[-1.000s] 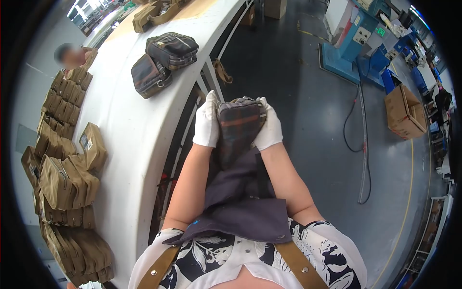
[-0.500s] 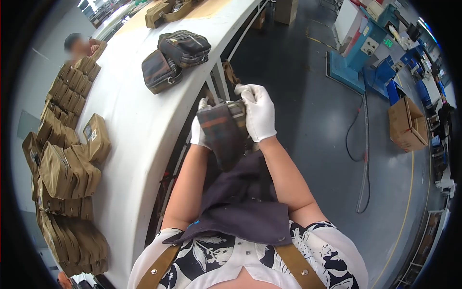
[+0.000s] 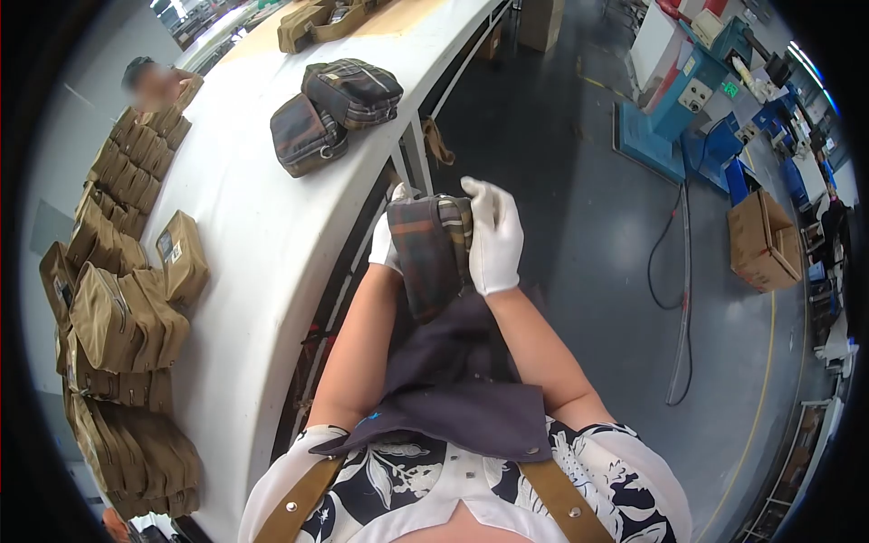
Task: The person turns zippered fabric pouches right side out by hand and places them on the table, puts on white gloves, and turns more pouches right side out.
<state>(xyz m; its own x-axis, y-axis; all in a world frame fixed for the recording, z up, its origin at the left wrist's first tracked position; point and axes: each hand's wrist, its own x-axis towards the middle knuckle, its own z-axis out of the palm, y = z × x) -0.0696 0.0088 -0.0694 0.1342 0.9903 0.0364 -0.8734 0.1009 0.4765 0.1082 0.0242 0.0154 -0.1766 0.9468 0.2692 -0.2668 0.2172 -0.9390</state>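
A dark plaid zip pouch (image 3: 427, 258) with an orange-brown stripe is held up in front of my apron. My gloved left hand (image 3: 386, 237) grips its left side, with most of the fingers hidden behind it. On the other side, my gloved right hand (image 3: 495, 240) has its fingers stretched upward, the palm beside the pouch's lighter checked edge (image 3: 457, 222). Whether the right thumb touches the fabric I cannot tell. Beyond my hands, two similar plaid pouches lie on the white table, one (image 3: 308, 136) leaning against the other (image 3: 353, 93).
Stacks of tan pouches (image 3: 122, 317) line the far side of the white table (image 3: 240, 299). Another person (image 3: 152, 86) is behind them. On the right, a blue machine (image 3: 665, 127), a cable (image 3: 683, 299) and a cardboard box (image 3: 760, 240) stand or lie on the floor.
My right hand has gone from a pinch at the pouch's top to stretched fingers beside it. The pouch has turned slightly and moved a little to the right.
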